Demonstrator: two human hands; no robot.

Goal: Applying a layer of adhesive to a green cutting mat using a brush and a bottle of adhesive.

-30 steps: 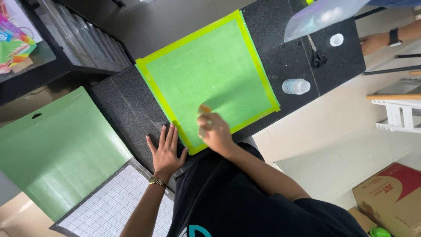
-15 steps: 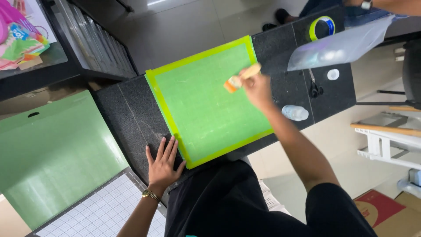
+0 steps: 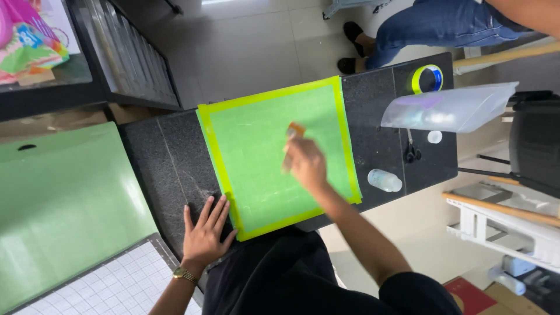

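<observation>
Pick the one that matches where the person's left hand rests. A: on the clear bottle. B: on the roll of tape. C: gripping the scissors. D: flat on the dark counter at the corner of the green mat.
D: the left hand lies palm down, fingers spread, on the dark counter by the near corner of the green mat, far from the tape, scissors and bottle.

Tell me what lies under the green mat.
The green mat lies on a dark speckled counter, bare around its edges. Anything directly beneath is covered.

Bare dark counter (image 3: 163, 169) left of green mat (image 3: 274, 157); bottle (image 3: 385, 180), scissors (image 3: 412, 150), tape roll (image 3: 427, 79) crowding right.
</observation>
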